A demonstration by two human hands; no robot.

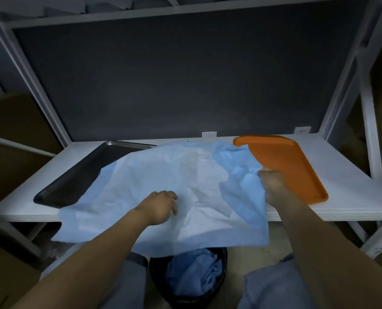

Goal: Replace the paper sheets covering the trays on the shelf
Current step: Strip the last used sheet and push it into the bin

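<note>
A large light-blue paper sheet (163, 188) lies spread over the middle of the white shelf (346, 188) and hangs over its front edge. My left hand (161, 207) rests on top of the sheet near the front, fingers curled onto the paper. At the sheet's bunched right edge, my right hand (272, 185) is closed on the paper. A dark metal tray (78, 175) sits at the left, its right part hidden under the sheet. An uncovered orange tray (283, 161) sits at the right, just behind my right hand.
A black bin (190, 277) stands on the floor below the shelf's front edge, with crumpled blue paper inside. Brown cardboard boxes (13, 134) fill the racks at the left and right. White shelf uprights (368, 121) frame the bay, and a dark panel forms its back.
</note>
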